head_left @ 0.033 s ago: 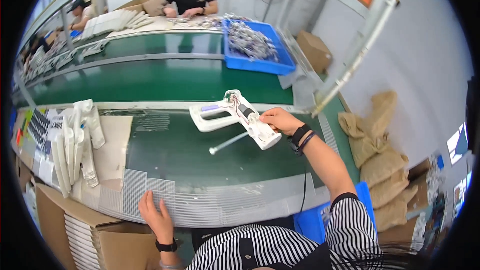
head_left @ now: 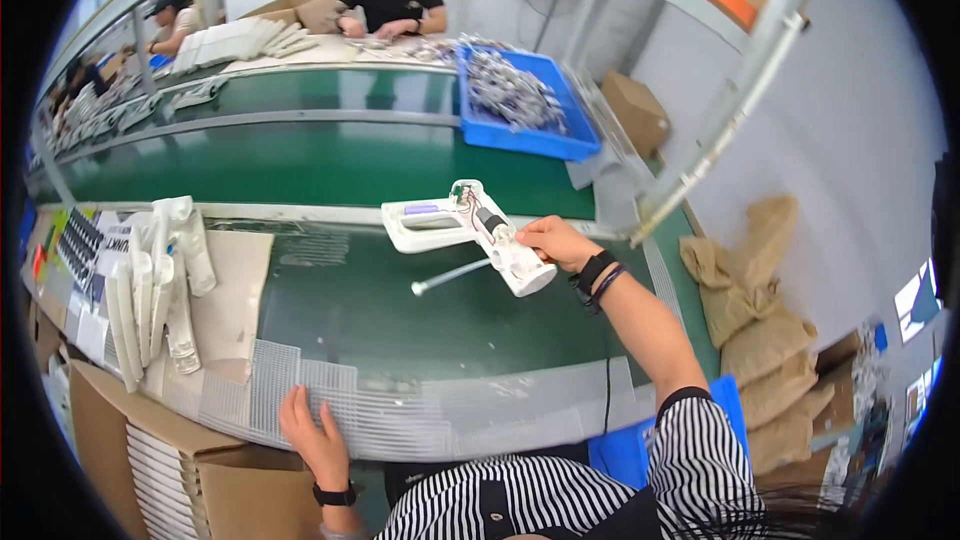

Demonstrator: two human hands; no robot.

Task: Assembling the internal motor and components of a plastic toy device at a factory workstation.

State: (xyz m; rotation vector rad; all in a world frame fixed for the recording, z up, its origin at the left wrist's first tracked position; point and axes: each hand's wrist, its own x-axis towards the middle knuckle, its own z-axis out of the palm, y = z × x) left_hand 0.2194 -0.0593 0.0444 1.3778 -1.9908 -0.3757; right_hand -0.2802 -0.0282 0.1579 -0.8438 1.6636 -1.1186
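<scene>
My right hand (head_left: 560, 243) grips the wide end of an open white plastic housing with a loop handle (head_left: 425, 230), held over the green work surface. Inside it show a purple cylinder (head_left: 422, 209), a black motor-like part (head_left: 490, 221) and thin wires. From under the housing a thin pale rod (head_left: 450, 276) sticks out to the left; how it is attached is hidden. My left hand (head_left: 318, 437) is open, fingers apart, at the near edge on a clear ribbed mat (head_left: 420, 405). Farther left, several white housing shells (head_left: 150, 290) lie stacked on cardboard.
Beyond a low rail, a blue bin (head_left: 530, 145) of small parts stands on the green belt (head_left: 330, 155). Across it works a person in black (head_left: 400, 0). A cardboard box of white pieces (head_left: 160, 450) is at lower left; sacks (head_left: 755, 340) and a metal post (head_left: 720, 120) are right.
The view has shifted slightly, so the background sits a little farther right. Both hands keep their holds, and the housing stays in almost the same place.
</scene>
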